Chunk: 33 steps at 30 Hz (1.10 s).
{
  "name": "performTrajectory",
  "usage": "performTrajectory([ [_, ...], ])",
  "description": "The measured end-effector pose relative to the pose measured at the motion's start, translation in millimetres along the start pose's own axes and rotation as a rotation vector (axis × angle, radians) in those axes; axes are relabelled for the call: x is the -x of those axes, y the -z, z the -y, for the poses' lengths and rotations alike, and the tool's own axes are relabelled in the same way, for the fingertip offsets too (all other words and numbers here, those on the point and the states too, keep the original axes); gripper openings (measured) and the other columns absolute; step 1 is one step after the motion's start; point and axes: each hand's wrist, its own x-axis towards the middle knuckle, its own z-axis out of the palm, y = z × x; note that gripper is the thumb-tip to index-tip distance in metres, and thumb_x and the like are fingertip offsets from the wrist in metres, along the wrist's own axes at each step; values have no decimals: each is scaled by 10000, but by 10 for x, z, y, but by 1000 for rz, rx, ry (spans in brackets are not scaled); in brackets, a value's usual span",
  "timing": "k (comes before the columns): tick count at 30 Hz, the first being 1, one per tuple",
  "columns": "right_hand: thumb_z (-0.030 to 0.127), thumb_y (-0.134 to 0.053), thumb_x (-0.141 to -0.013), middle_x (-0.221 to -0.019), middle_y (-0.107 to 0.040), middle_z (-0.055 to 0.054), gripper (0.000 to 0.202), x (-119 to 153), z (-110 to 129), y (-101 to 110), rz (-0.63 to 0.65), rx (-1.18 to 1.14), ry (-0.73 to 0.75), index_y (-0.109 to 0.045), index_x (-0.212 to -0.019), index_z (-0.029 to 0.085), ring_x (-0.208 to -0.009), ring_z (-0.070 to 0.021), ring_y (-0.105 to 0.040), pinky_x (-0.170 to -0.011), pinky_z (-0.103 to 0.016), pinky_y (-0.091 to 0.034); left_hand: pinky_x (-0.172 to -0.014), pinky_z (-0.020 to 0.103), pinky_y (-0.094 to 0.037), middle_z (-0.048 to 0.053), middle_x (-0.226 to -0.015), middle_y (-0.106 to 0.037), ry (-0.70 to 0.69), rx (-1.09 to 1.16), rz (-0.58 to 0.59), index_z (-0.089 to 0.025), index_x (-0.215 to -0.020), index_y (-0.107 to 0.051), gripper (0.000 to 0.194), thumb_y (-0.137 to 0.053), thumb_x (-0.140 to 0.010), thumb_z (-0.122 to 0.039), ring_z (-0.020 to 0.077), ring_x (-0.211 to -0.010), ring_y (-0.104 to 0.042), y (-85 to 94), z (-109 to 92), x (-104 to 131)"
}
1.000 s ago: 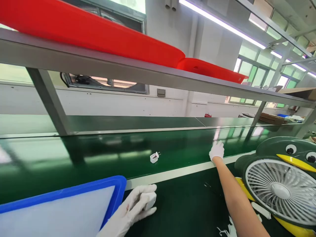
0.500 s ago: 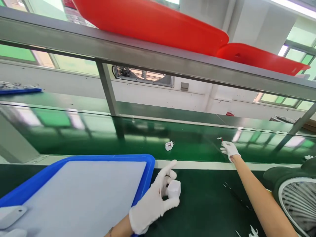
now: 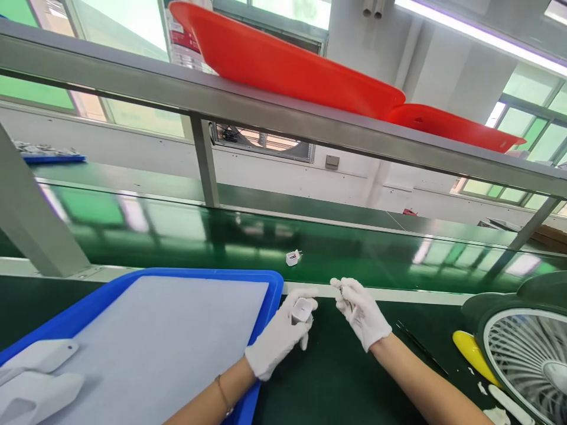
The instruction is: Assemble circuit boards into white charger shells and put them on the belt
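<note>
My left hand [image 3: 283,333], in a white glove, is closed around a small white charger housing [image 3: 303,310]. Its hollow, open side faces up. To its right, my gloved right hand [image 3: 358,310] has its thumb and fingertips pinched together on a small plug part [image 3: 340,289], largely covered by the fingers. The hands are apart, above the front rail of the glossy green belt [image 3: 248,248]. Another white plug housing [image 3: 292,258], with metal pins pointing right, lies on the belt beyond them.
A blue tray [image 3: 275,283] with a white liner and white plastic parts [image 3: 44,378] is at left. Black tweezers [image 3: 420,347], a yellow-handled tool [image 3: 473,354] and a fan [image 3: 527,348] are at right. Red trays [image 3: 301,71] rest on the metal shelf [image 3: 283,112] overhead.
My right hand has come back from the belt toward my left hand, bringing the small plug part. My left hand has turned the housing so its hollow side shows. The view has shifted slightly.
</note>
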Motion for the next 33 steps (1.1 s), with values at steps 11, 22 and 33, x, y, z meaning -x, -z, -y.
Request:
performTrajectory([
  [11,308,-759,-691,-1387,-468,-83,398,179,106,17,169,319,-3,-663,-1069,225,-1077,-231,-583,-871,-381,-535,-579,251,-460,-53,-752,-558,94,143,36,-218,-957,-467,343,-573,-643,-126,96,-578,-546,40,-101,20],
  [22,216,-749,-752,-960,-709,-58,343,299,113,94,261,740,339,-652,-1079,248,-954,-237,-667,-792,-364,-569,-652,290,-482,-2,-851,-597,-9,-287,107,-222,-1012,-519,237,-617,-801,-265,154,-705,-558,-15,-32,99],
  [33,73,-486,-898,-1331,-533,-84,559,324,273,-9,534,1123,692,-431,-1392,328,-1186,-204,-547,-953,-343,-517,-708,303,-517,-5,-891,-687,-120,-453,-76,-264,-1022,-551,295,-686,-776,-353,198,-789,-645,-41,94,113],
])
